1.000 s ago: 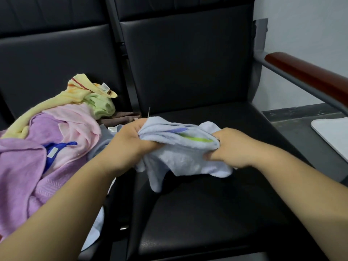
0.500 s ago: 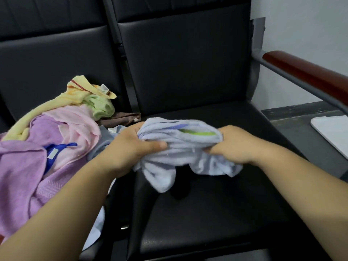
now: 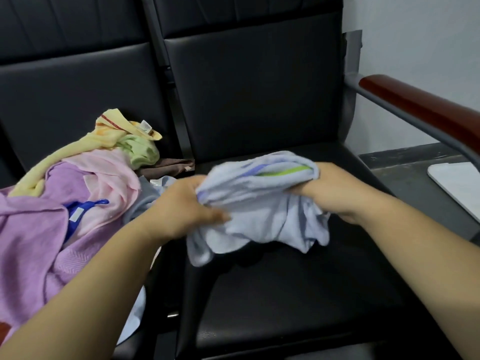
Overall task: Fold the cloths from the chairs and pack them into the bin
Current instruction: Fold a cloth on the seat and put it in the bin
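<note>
Nearest you, the front edge of the right seat (image 3: 285, 302) runs across the bottom of the view, and its black cushion shows open between your forearms and out to its right edge. Above that cushion your left hand (image 3: 187, 206) grips the left end of the blue cloth (image 3: 259, 203), thumb laid over the fabric and fingers curled under it. Your right hand (image 3: 335, 193) grips the right end, its fingers buried in the bunched folds. The cloth is stretched between the two hands as a crumpled roll, with a green and a purple stripe showing on top. Its loose lower folds droop toward the cushion; you cannot tell whether the lowest fold touches it. To your left, just past your left wrist, the left seat (image 3: 31, 105) carries a heap. The purple cloth (image 3: 31, 242) lies nearest, the pink cloth (image 3: 109, 172) over it, then the yellow cloth (image 3: 78, 149) and green cloth (image 3: 140, 149) behind. The brown cloth (image 3: 166, 167) lies at the gap between the seats. Beyond your hands the back half of the right cushion lies open up to the backrest (image 3: 254, 94). On the right the armrest (image 3: 420, 107) slants along that side, with floor (image 3: 405, 178) and a white slab (image 3: 457, 185) beyond it, and the wall (image 3: 415, 35) farthest.
</note>
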`<state>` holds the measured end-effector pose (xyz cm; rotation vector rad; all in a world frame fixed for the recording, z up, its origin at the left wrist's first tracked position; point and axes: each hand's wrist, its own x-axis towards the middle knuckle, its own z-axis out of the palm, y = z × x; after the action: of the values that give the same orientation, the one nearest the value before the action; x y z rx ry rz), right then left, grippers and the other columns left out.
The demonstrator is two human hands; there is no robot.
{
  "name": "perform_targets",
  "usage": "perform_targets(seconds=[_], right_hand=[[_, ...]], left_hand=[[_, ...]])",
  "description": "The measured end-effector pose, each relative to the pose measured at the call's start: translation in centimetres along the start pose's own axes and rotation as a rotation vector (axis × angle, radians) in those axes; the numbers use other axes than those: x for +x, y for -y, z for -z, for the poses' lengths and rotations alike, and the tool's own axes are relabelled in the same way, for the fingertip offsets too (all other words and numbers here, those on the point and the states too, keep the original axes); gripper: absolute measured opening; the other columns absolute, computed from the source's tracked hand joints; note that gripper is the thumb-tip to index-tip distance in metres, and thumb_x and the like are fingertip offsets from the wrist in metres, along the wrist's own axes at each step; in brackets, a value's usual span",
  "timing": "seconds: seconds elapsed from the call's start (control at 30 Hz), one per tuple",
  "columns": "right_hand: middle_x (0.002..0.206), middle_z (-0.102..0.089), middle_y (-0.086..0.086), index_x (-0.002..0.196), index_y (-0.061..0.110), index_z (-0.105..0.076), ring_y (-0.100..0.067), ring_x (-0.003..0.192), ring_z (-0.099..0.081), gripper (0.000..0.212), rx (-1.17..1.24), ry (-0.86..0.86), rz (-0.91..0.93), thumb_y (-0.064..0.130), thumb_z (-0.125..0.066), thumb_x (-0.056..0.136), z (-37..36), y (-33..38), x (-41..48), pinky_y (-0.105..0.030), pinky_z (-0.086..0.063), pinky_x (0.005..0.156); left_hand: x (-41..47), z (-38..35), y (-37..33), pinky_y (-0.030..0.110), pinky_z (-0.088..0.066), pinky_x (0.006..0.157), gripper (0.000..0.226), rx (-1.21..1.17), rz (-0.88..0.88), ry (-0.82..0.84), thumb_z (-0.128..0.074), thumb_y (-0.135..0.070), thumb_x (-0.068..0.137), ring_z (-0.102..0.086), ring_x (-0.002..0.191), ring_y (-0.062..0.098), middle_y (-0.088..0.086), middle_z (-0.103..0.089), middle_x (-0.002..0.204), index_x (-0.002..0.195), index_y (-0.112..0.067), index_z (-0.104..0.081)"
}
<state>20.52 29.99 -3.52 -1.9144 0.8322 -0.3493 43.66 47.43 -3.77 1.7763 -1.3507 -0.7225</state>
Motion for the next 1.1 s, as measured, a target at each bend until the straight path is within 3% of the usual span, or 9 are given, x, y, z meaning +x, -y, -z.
perform_targets(seconds=[0.1, 0.2, 0.3, 0.4, 0.5, 0.63, 0.8, 0.93, 1.1], right_hand=[[0.104, -0.080, 0.005, 0.114, 0.035, -0.077, -0.012, 0.099, -0.075, 0.025, 0.216, 0.114, 0.065, 0.024, -0.077, 0.091, 0.6, 0.1, -0.5, -0.035, -0.058, 0.085], [0.106, -0.079, 0.006, 0.113, 0.029, -0.076, -0.013, 0.103, -0.074, 0.034, 0.063, 0.128, 0.081, 0.016, -0.084, 0.082, 0.8, -0.4, -0.9, -0.039, -0.059, 0.092], [0.094, -0.077, 0.009, 0.099, 0.030, -0.075, -0.010, 0.089, -0.072, 0.026, -0.297, 0.055, 0.090, 0.023, -0.084, 0.076, 0.7, -0.3, -1.0, -0.042, -0.061, 0.086], [0.093, -0.076, 0.010, 0.099, 0.031, -0.074, -0.009, 0.088, -0.071, 0.022, -0.258, -0.035, 0.107, 0.026, -0.082, 0.079, 1.3, 0.6, -1.5, -0.036, -0.060, 0.081], [0.095, -0.077, 0.012, 0.102, 0.034, -0.076, -0.007, 0.090, -0.071, 0.024, -0.234, -0.035, 0.128, 0.030, -0.083, 0.079, 2.4, 1.3, -1.6, -0.032, -0.057, 0.080], [0.091, -0.077, 0.011, 0.098, 0.036, -0.074, -0.011, 0.087, -0.072, 0.022, -0.429, 0.149, 0.120, 0.033, -0.080, 0.077, 3.5, 3.6, -0.5, -0.032, -0.059, 0.075], [0.085, -0.071, -0.002, 0.089, 0.026, -0.069, -0.024, 0.079, -0.068, 0.012, -0.775, 0.145, 0.107, 0.022, -0.072, 0.078, 4.9, 7.1, 3.7, -0.040, -0.057, 0.070], [0.092, -0.069, -0.001, 0.091, 0.023, -0.064, -0.023, 0.080, -0.064, 0.008, -0.833, -0.121, 0.200, 0.018, -0.064, 0.086, 5.7, 8.7, 6.8, -0.039, -0.058, 0.072], [0.094, -0.057, -0.002, 0.090, 0.018, -0.054, -0.026, 0.079, -0.056, 0.010, -0.747, -0.404, 0.341, 0.010, -0.060, 0.090, 6.6, 11.0, 7.3, -0.039, -0.047, 0.066]], left_hand=[[-0.1, -0.2, 0.7, 0.029, -0.051, 0.065, 0.021, 0.422, 0.006, -0.105, -0.072, -0.035, 0.071, -0.067, 0.071, 0.002, -0.007, -0.073, 0.077, 0.085, -0.019, -0.069], [-0.1, -0.2, 1.0, 0.026, -0.050, 0.062, 0.027, -0.062, 0.034, -0.188, -0.066, -0.024, 0.081, -0.069, 0.078, 0.013, 0.004, -0.077, 0.094, 0.106, -0.018, -0.072], [0.2, -0.6, 0.1, 0.041, -0.052, 0.080, 0.041, -0.479, 0.002, -0.159, -0.063, -0.007, 0.083, -0.068, 0.103, 0.038, 0.024, -0.070, 0.117, 0.124, -0.007, -0.065], [-0.5, -0.7, -1.7, 0.044, -0.057, 0.090, 0.048, -0.557, 0.008, -0.111, -0.074, -0.006, 0.079, -0.069, 0.110, 0.036, 0.020, -0.071, 0.119, 0.126, -0.005, -0.063], [-1.0, 0.9, -3.1, 0.041, -0.058, 0.089, 0.041, 0.023, 0.005, 0.003, -0.090, -0.018, 0.071, -0.073, 0.099, 0.020, 0.002, -0.077, 0.103, 0.108, -0.016, -0.072], [0.3, 3.4, -5.0, 0.041, -0.056, 0.074, 0.020, 0.644, 0.004, -0.020, -0.080, -0.028, 0.072, -0.066, 0.078, 0.020, -0.002, -0.069, 0.079, 0.079, -0.021, -0.064], [3.3, 6.2, -7.1, 0.037, -0.050, 0.069, 0.011, 0.936, -0.021, -0.095, -0.066, -0.023, 0.081, -0.060, 0.077, 0.026, 0.002, -0.063, 0.080, 0.083, -0.015, -0.058], [5.2, 8.0, -9.5, 0.034, -0.044, 0.066, 0.008, 1.058, 0.088, -0.249, -0.056, -0.016, 0.085, -0.058, 0.082, 0.028, 0.004, -0.062, 0.090, 0.092, -0.019, -0.056], [6.0, 10.0, -10.5, 0.034, -0.034, 0.056, 0.010, 1.196, -0.076, -0.600, -0.056, -0.013, 0.085, -0.051, 0.067, 0.033, 0.003, -0.053, 0.076, 0.092, -0.015, -0.048]])
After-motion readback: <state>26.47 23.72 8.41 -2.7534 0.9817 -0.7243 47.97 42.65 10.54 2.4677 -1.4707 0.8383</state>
